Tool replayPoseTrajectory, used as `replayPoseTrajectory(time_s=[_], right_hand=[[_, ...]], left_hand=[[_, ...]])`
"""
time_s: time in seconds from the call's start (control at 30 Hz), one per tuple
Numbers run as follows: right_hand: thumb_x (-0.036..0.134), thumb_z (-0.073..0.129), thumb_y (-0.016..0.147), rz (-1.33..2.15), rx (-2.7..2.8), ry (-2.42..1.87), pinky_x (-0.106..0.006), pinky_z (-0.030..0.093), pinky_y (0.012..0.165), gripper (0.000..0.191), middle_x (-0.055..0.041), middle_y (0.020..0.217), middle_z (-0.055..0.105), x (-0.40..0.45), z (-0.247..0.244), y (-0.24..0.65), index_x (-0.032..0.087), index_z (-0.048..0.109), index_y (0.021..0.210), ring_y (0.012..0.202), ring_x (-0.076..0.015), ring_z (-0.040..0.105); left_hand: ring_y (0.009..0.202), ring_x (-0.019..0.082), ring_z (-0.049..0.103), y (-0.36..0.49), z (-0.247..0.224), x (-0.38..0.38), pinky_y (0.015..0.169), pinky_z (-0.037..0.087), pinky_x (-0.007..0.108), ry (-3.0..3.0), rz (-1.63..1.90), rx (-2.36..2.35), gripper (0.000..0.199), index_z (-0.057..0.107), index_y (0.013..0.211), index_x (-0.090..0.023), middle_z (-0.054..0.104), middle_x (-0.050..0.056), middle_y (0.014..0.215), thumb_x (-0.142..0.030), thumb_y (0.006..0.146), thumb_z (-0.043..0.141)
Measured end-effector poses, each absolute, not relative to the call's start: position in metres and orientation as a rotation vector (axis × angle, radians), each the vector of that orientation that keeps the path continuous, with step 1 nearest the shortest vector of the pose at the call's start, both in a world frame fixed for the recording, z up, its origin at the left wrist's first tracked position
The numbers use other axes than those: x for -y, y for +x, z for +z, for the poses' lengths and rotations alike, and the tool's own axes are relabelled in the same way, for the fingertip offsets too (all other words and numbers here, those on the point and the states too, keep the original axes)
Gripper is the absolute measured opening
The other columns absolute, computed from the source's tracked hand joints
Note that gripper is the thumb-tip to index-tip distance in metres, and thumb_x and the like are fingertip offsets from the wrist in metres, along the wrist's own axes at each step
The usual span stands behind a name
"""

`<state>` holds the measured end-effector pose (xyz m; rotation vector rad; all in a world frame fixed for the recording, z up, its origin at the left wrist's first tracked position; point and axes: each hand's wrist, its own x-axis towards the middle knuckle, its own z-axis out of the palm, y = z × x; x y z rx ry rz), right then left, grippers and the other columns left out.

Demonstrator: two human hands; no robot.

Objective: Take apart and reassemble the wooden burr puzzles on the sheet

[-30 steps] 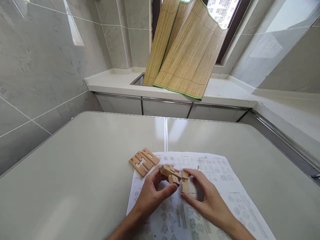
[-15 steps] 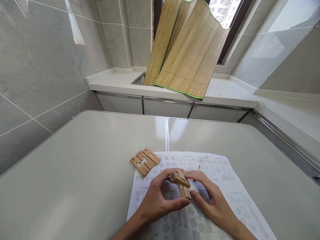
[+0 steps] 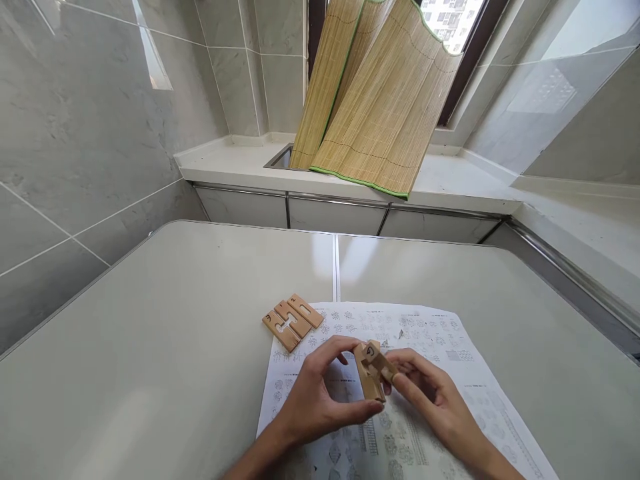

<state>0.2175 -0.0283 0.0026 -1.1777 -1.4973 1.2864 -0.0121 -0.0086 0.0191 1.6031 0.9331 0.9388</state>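
Observation:
Above the printed sheet, my left hand (image 3: 315,393) grips a notched wooden puzzle piece (image 3: 368,385) by its ends, between thumb and fingers. My right hand (image 3: 440,400) pinches a second wooden puzzle piece (image 3: 381,364), marked with a dark character on its end. This second piece lies slantwise across the first; whether they are interlocked I cannot tell. To the left, three flat wooden pieces (image 3: 296,320) with cut-outs and handwritten numbers lie side by side, partly over the sheet's upper left corner.
A large paper sheet (image 3: 480,393) printed with small diagrams lies on the pale table (image 3: 165,347), under both hands. A seam runs down the tabletop. Behind it are a white ledge (image 3: 230,167) and a bamboo mat (image 3: 375,113) leaning at the window. Tiled walls stand on either side.
The marked piece has turned and tilted down to the right, and my right fingers now grip its lower end. My left hand keeps its hold on the other piece.

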Motion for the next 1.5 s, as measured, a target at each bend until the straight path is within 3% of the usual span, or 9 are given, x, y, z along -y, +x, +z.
replayPoseTrajectory(time_s=[0.1,0.23,0.47,0.67,0.87,1.2,1.5], right_hand=[[0.054,0.056,0.105,1.221,1.381,-1.234,-0.036,0.051,0.082,0.033,-0.0028,0.080,0.064,0.022,0.003,0.221,0.025,0.069,0.113,0.082,-0.0243,0.061],[0.057,0.047,0.108,1.068,1.323,-1.441,-0.031,0.044,0.073,0.039,-0.0001,0.076,0.053,0.012,-0.001,0.228,0.025,0.066,0.096,0.078,-0.0214,0.053],[0.061,0.037,0.108,0.855,1.613,-1.575,-0.030,0.035,0.059,0.054,0.0018,0.065,0.046,0.007,-0.009,0.233,0.024,0.050,0.071,0.062,-0.0192,0.043],[0.059,0.037,0.108,0.743,1.787,-1.617,-0.031,0.039,0.058,0.051,-0.0001,0.065,0.055,0.005,-0.014,0.228,0.025,0.055,0.074,0.061,-0.0207,0.050],[0.058,0.039,0.108,0.744,1.791,-1.675,-0.033,0.045,0.064,0.045,-0.0023,0.077,0.070,0.005,-0.015,0.223,0.026,0.067,0.094,0.068,-0.0228,0.062],[0.055,0.041,0.108,0.662,1.808,-1.666,-0.033,0.048,0.067,0.041,-0.0028,0.086,0.074,0.004,-0.018,0.222,0.027,0.068,0.097,0.072,-0.0226,0.066],[0.059,0.044,0.106,0.644,1.764,-1.737,-0.033,0.048,0.062,0.041,-0.0023,0.082,0.073,0.004,-0.017,0.218,0.027,0.068,0.096,0.067,-0.0221,0.064]], left_hand=[[0.118,0.031,0.064,-0.012,0.018,0.008,0.103,0.051,0.041,1.698,0.961,-1.016,0.059,0.066,0.127,-0.024,0.071,0.009,0.127,-0.037,0.075,0.092],[0.128,0.034,0.060,-0.012,0.014,0.007,0.112,0.048,0.048,1.887,0.945,-1.077,0.065,0.063,0.130,-0.023,0.065,0.013,0.134,-0.033,0.073,0.093],[0.128,0.034,0.059,-0.016,0.004,0.005,0.110,0.052,0.052,2.146,0.889,-1.159,0.070,0.058,0.132,-0.024,0.061,0.012,0.135,-0.025,0.071,0.092],[0.123,0.034,0.060,-0.014,-0.001,0.007,0.107,0.055,0.052,2.252,0.811,-1.195,0.070,0.059,0.130,-0.022,0.062,0.013,0.132,-0.026,0.069,0.093],[0.122,0.035,0.060,-0.012,-0.004,0.007,0.106,0.055,0.052,2.294,0.741,-1.220,0.069,0.059,0.132,-0.018,0.061,0.015,0.133,-0.030,0.072,0.092],[0.122,0.035,0.059,-0.011,-0.005,0.006,0.106,0.055,0.053,2.328,0.711,-1.212,0.073,0.054,0.140,-0.018,0.059,0.016,0.134,-0.033,0.078,0.090],[0.103,0.030,0.064,-0.013,-0.002,0.006,0.091,0.058,0.046,2.215,0.700,-1.214,0.071,0.056,0.137,-0.022,0.067,0.009,0.114,-0.028,0.075,0.090]])
